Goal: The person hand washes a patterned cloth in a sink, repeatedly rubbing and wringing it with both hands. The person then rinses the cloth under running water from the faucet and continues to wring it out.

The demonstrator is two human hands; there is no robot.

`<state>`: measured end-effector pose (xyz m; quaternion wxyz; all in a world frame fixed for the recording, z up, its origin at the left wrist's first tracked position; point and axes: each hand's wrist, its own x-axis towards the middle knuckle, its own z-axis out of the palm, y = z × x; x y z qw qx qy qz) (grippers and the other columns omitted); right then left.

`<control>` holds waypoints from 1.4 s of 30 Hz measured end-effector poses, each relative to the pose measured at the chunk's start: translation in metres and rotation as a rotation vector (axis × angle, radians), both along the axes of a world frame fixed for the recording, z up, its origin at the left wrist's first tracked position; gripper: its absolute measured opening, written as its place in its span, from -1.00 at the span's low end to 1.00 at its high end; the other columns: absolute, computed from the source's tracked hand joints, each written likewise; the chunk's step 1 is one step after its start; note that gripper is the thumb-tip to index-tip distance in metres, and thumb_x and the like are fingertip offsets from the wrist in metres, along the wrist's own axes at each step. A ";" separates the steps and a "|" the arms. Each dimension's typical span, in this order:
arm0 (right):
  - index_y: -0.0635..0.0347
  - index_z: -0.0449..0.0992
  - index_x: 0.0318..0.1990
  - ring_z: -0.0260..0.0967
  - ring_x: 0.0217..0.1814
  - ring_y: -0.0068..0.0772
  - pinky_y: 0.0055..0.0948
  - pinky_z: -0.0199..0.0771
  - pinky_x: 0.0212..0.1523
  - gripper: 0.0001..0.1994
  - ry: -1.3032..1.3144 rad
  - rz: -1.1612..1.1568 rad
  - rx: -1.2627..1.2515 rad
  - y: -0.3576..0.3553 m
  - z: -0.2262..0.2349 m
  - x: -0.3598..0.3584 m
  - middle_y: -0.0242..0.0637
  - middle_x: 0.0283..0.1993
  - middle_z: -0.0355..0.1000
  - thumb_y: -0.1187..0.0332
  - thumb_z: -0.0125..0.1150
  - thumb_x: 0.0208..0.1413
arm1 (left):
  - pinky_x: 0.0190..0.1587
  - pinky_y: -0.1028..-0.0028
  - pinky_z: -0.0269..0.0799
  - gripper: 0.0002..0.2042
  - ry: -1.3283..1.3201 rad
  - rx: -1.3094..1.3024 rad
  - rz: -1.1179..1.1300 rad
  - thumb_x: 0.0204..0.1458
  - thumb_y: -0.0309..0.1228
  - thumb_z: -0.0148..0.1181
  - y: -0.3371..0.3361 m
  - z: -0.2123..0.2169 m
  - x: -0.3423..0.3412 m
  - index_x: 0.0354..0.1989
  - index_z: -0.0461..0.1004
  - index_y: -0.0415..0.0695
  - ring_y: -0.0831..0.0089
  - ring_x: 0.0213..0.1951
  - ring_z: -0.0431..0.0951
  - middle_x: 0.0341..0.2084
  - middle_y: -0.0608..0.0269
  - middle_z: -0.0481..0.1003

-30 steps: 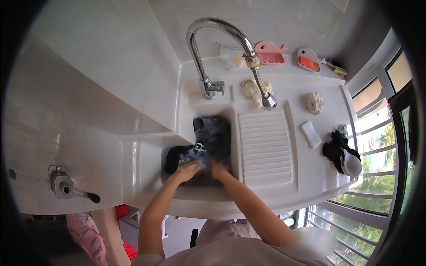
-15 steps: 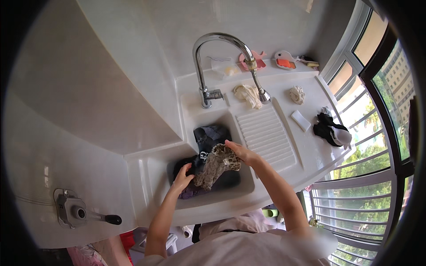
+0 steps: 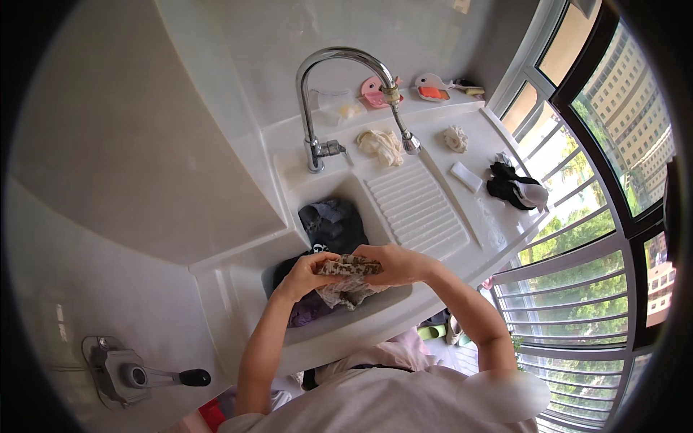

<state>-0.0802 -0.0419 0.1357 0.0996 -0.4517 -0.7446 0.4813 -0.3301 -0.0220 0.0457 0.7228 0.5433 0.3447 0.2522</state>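
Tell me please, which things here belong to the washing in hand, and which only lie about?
In use:
left hand and right hand, both gripping the patterned cloth
dark clothes in the sink

Lying about:
faucet
cream rag
white soap bar
black garment
pink whale holder

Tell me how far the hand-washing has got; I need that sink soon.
Looks done: a wrung cream cloth and a dark bundle lie on the counter. In hand: left hand and right hand grip a patterned garment over the sink. Left: dark clothes in the basin.
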 end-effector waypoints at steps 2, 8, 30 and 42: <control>0.07 0.41 0.01 0.52 -0.30 -0.19 -0.27 0.48 -0.25 -0.57 -0.037 -0.062 0.087 0.005 0.000 0.006 -0.14 -0.34 0.55 0.20 0.33 -0.02 | -0.16 0.59 0.42 -0.62 0.044 -0.023 0.010 -0.07 -0.53 0.40 -0.002 0.009 -0.012 -0.05 0.46 -0.27 0.65 -0.24 0.47 -0.27 0.38 0.53; 0.17 0.43 -0.08 0.51 -0.27 0.00 -0.16 0.47 -0.25 -0.59 -0.156 -0.142 0.132 0.043 -0.203 0.014 -0.02 -0.35 0.54 0.16 0.34 -0.02 | -0.32 0.55 0.29 -0.58 0.463 -0.015 0.244 -0.21 -0.32 0.52 -0.002 -0.116 -0.023 -0.34 0.34 -0.17 0.61 -0.40 0.33 -0.47 0.38 0.35; 0.22 0.42 -0.07 0.50 -0.32 0.15 0.01 0.50 -0.37 -0.76 -0.247 0.009 0.535 0.041 -0.337 -0.041 0.00 -0.31 0.53 0.33 -0.05 0.17 | -0.06 0.19 0.47 -0.73 0.105 -0.478 0.554 0.15 -0.26 0.12 0.011 -0.244 0.005 -0.05 0.48 -0.11 0.17 -0.16 0.57 -0.15 0.13 0.55; 0.11 0.43 -0.39 0.48 -0.42 -0.06 -0.17 0.43 -0.43 -0.84 0.274 -0.313 0.618 0.005 -0.205 -0.133 -0.18 -0.47 0.49 0.26 0.25 0.02 | -0.14 0.33 0.45 -0.61 -0.609 -0.954 0.606 0.23 0.03 -0.03 -0.003 -0.219 0.021 -0.19 0.49 -0.05 0.37 -0.18 0.54 -0.28 0.29 0.55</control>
